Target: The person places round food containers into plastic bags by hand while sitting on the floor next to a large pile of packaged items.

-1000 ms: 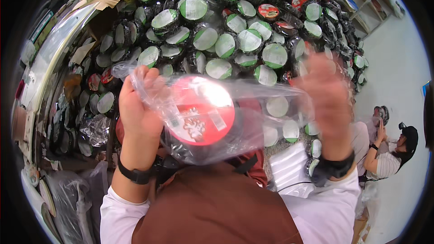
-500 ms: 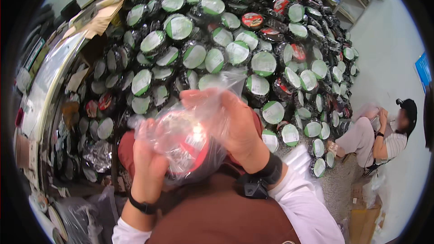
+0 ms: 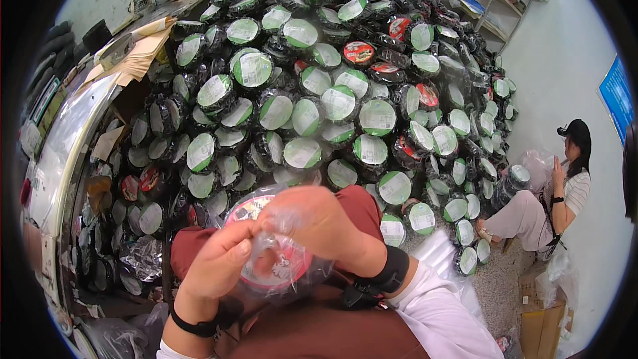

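A round, flat pack with a red label [image 3: 292, 262] rests at my lap inside a clear plastic bag [image 3: 287, 221]. Above the pack, my left hand [image 3: 226, 249] pinches the gathered plastic between thumb and fingers. My right hand [image 3: 322, 216] curls over the same bunch of plastic, close against the left. Its fingertips are partly hidden by the film and by the hand itself. Part of the pack is covered by both hands.
Ahead rises a tall pile of film-wrapped round packs [image 3: 339, 103], mostly green-and-white labelled, some red. A table with a pale edge [image 3: 80, 123] stands left. A seated co-worker [image 3: 558, 186] handles clear plastic at right. Cardboard [image 3: 541, 329] lies below them.
My hands have come together over the pack, gathering the bag's plastic; before, they were apart at its sides. The co-worker's hands are higher, and a stack of packs shows beside them.
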### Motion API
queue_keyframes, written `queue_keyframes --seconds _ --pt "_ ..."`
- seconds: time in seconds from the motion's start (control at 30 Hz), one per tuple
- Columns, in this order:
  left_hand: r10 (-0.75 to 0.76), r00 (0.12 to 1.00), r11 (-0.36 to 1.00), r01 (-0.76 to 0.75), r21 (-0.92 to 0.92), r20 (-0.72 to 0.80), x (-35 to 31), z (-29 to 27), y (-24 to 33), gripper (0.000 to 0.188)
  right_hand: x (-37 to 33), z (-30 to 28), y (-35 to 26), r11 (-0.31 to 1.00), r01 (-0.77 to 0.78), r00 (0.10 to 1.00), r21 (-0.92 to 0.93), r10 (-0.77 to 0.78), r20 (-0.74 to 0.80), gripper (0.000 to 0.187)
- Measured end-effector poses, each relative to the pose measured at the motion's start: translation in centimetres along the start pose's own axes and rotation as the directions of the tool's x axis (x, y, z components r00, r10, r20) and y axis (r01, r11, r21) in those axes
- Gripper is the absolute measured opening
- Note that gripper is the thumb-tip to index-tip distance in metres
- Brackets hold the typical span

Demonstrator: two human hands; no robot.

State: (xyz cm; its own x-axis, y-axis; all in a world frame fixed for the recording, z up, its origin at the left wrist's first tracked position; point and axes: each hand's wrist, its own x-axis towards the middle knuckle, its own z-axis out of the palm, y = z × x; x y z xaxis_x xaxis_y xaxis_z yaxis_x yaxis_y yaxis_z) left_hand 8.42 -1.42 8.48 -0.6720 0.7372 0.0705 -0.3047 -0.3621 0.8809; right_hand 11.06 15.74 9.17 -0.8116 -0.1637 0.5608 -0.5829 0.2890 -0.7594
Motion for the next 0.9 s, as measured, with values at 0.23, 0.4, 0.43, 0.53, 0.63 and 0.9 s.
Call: queue_keyframes --seconds 0.23,0.4,0.43,0.53,0.63,0.9 --pt "-0.003 0.926 0.875 -0.181 -0.449 -0.379 2.7 2.6 -2.3 0.022 1.7 -0.1 -2.5 0.658 0.478 0.878 -0.582 -0.338 0.339 0.021" --pt "-0.079 0.973 0.969 0.023 0.245 0.218 1.3 -0.8 -3.7 0.036 3.3 -1.0 -2.1 0.611 0.436 0.867 -0.661 -0.089 0.49 0.022" --pt "-0.008 0.991 0.91 -0.048 0.412 0.135 1.3 -0.4 -3.6 0.031 3.3 -0.8 -1.9 0.638 0.453 0.82 -0.623 -0.023 0.573 0.022" --pt "0.088 0.986 0.922 -0.028 0.387 -0.14 0.6 -0.1 -3.2 0.018 4.3 -0.1 -2.9 0.734 0.516 0.753 -0.442 -0.142 0.643 0.02" --pt "-0.003 1.0 0.999 0.002 0.054 0.009 2.9 -1.6 -2.8 0.03 4.4 -4.2 -1.2 0.98 -0.064 0.973 -0.187 0.103 0.207 0.022" --pt "-0.082 0.994 0.985 0.092 -0.145 0.073 2.9 -0.3 -1.3 0.039 3.1 -5.9 -1.6 0.966 -0.186 0.978 0.181 0.2 -0.064 0.025"
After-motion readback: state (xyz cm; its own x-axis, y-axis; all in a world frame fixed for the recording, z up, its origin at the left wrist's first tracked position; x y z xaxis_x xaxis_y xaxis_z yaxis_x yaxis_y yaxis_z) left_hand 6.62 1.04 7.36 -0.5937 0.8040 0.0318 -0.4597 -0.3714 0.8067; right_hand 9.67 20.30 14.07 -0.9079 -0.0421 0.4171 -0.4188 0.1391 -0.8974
